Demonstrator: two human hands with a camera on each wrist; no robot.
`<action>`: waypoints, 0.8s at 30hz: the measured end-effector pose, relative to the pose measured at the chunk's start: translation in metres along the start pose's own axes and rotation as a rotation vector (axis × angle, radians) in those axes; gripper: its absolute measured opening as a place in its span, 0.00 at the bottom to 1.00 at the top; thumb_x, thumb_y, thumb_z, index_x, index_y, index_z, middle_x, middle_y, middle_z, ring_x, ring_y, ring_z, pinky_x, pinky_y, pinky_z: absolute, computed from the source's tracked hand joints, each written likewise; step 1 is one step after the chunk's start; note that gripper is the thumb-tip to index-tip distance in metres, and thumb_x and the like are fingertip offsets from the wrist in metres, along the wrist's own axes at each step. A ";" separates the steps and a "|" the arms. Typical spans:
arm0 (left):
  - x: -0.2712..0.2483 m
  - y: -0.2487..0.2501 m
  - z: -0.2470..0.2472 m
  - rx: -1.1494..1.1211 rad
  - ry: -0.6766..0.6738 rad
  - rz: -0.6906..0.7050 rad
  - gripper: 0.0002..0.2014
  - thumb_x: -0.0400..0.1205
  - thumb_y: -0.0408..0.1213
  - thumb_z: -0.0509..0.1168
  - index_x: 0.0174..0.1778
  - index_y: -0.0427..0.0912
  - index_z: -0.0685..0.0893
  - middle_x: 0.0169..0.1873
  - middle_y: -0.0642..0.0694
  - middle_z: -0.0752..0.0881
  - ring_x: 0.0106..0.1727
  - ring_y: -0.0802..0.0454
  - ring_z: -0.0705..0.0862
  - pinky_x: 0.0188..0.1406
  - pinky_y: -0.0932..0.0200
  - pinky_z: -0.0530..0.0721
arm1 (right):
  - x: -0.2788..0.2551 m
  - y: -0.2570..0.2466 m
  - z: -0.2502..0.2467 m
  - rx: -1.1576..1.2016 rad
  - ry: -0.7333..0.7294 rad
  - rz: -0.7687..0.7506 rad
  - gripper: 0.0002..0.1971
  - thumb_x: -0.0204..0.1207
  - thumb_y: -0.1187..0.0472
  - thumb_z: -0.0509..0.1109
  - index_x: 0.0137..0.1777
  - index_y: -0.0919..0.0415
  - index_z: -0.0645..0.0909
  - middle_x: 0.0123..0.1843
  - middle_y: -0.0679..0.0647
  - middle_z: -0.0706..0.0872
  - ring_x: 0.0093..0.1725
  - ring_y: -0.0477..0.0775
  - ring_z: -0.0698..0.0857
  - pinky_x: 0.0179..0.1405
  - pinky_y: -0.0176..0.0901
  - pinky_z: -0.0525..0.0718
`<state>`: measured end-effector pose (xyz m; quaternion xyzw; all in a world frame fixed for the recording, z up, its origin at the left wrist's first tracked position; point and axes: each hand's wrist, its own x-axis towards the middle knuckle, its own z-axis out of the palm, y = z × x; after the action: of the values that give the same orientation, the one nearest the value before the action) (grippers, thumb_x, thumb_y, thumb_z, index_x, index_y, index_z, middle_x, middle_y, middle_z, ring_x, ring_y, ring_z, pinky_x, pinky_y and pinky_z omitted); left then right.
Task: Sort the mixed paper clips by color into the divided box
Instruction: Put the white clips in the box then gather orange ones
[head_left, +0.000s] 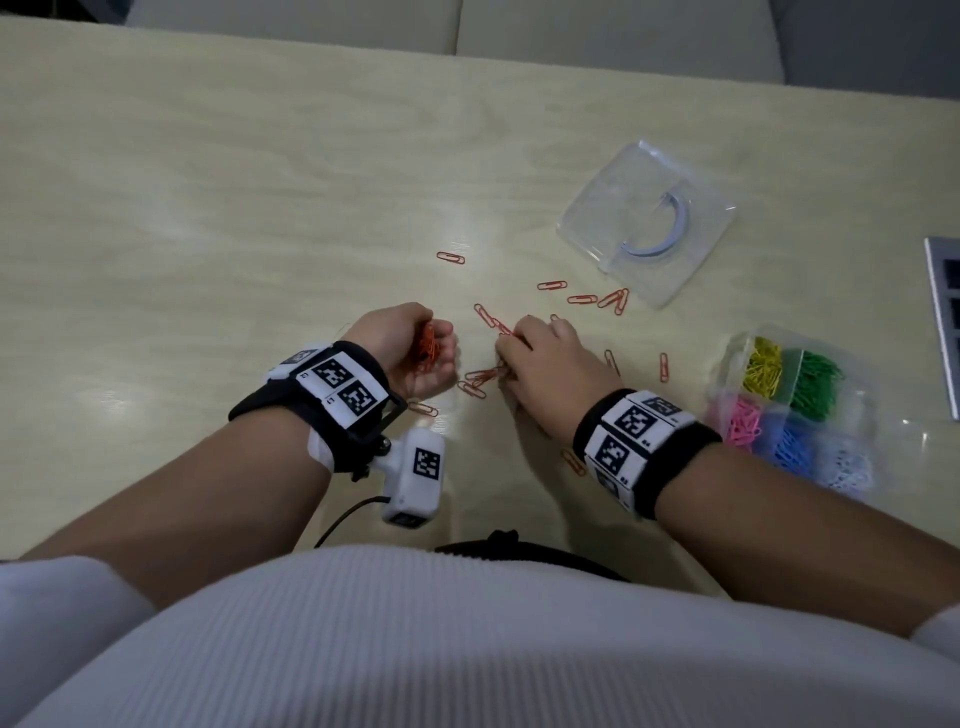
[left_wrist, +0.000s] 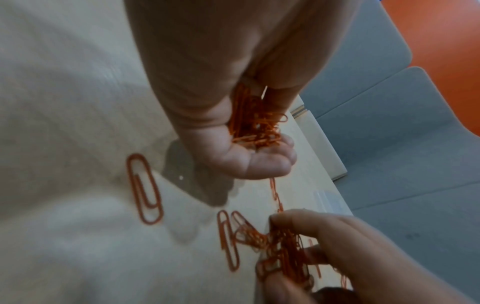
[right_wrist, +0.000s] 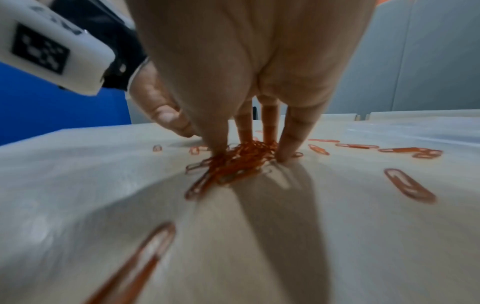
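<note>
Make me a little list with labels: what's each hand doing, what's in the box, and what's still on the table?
left hand: cupped, holds a bunch of orange clips
right hand: fingers gather an orange pile on the table
box: yellow clips, green clips, pink clips, blue clips, white clips, each in its own compartment
lid: clear, lies beyond the box
loose clips: all orange, scattered

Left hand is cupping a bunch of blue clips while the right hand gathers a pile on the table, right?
Not quite: the clips cupped in the left hand are orange, not blue, as the left wrist view shows. The right hand does gather a pile on the table.
</note>
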<state>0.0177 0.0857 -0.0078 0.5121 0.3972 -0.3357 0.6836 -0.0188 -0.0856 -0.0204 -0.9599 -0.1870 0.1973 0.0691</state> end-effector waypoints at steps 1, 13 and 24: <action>-0.001 -0.003 0.001 0.026 -0.001 -0.006 0.16 0.87 0.40 0.51 0.36 0.40 0.76 0.21 0.45 0.80 0.20 0.54 0.79 0.21 0.64 0.83 | -0.001 0.001 0.001 -0.016 0.017 -0.001 0.14 0.82 0.65 0.59 0.67 0.58 0.71 0.67 0.55 0.70 0.65 0.59 0.67 0.47 0.46 0.72; -0.008 -0.021 0.022 0.112 -0.057 0.032 0.15 0.87 0.35 0.52 0.42 0.34 0.81 0.35 0.40 0.84 0.35 0.49 0.86 0.37 0.52 0.90 | 0.007 -0.005 -0.030 0.302 0.184 -0.003 0.09 0.76 0.62 0.67 0.52 0.55 0.86 0.55 0.54 0.82 0.56 0.55 0.81 0.56 0.44 0.77; 0.003 -0.003 -0.006 -0.170 -0.176 -0.026 0.13 0.84 0.37 0.53 0.36 0.40 0.76 0.30 0.43 0.79 0.31 0.50 0.79 0.30 0.61 0.85 | 0.069 -0.014 -0.049 0.257 0.214 -0.078 0.11 0.79 0.60 0.59 0.57 0.54 0.81 0.57 0.53 0.79 0.54 0.55 0.81 0.55 0.51 0.80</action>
<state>0.0152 0.0906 -0.0125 0.4157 0.3693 -0.3533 0.7523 0.0549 -0.0490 0.0032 -0.9507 -0.1887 0.1132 0.2185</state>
